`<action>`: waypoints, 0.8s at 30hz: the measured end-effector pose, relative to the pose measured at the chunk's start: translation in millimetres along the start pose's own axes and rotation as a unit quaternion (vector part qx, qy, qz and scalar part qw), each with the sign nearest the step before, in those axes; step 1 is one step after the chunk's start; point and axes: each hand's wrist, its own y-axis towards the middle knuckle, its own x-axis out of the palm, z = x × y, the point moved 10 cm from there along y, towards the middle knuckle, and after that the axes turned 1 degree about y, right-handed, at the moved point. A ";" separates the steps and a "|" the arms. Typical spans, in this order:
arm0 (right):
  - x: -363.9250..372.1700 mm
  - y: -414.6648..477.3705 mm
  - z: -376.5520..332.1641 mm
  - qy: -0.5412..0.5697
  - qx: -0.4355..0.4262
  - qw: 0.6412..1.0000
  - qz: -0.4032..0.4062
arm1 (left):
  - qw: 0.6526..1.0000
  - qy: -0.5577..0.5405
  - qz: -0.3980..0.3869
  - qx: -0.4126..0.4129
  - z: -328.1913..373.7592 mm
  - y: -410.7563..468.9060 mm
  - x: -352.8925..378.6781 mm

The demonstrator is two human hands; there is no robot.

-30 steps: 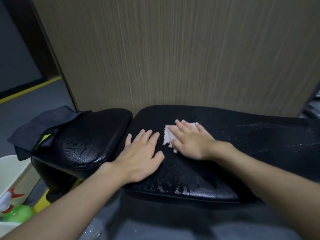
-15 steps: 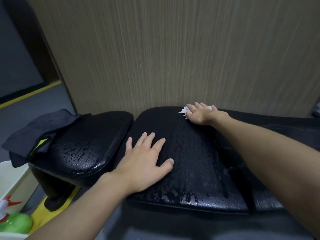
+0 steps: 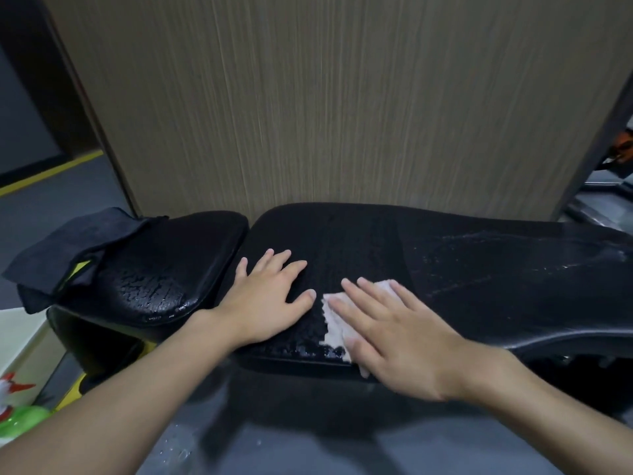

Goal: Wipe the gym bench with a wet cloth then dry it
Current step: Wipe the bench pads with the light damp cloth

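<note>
Right hand [image 3: 394,334] flat, fingers straight, pressing white cloth [image 3: 334,311] onto bench pad [image 3: 479,286], lower centre; cloth pokes out left of the fingers. Left hand [image 3: 270,296] splayed flat just beside it.

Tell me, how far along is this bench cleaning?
The short seat pad and the long pad's left end glisten wet: wiping partly done. The right hand presses a white cloth flat at the long pad's near edge; the left hand rests alongside. The right stretch shows only streaks, and drying looks unstarted: a dark cloth lies idle on the seat pad.
</note>
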 end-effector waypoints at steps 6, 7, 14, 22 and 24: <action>-2.2 14.0 16.9 0.024 0.000 1.000 -0.002 | 0.999 -0.044 -0.004 0.021 19.5 4.0 -1.3; -3.6 25.8 27.4 0.026 0.012 1.000 0.001 | 0.999 -0.039 -0.005 0.020 21.9 4.8 -0.1; -12.9 125.7 126.1 0.053 0.125 0.991 0.002 | 0.998 0.039 -0.050 0.018 28.4 10.9 17.1; -22.9 182.1 203.3 0.074 0.227 0.971 -0.005 | 0.998 0.044 -0.033 0.013 25.0 13.9 19.1; -22.8 182.5 206.2 0.078 0.239 0.968 -0.004 | 0.998 0.046 -0.032 0.012 24.8 14.7 18.7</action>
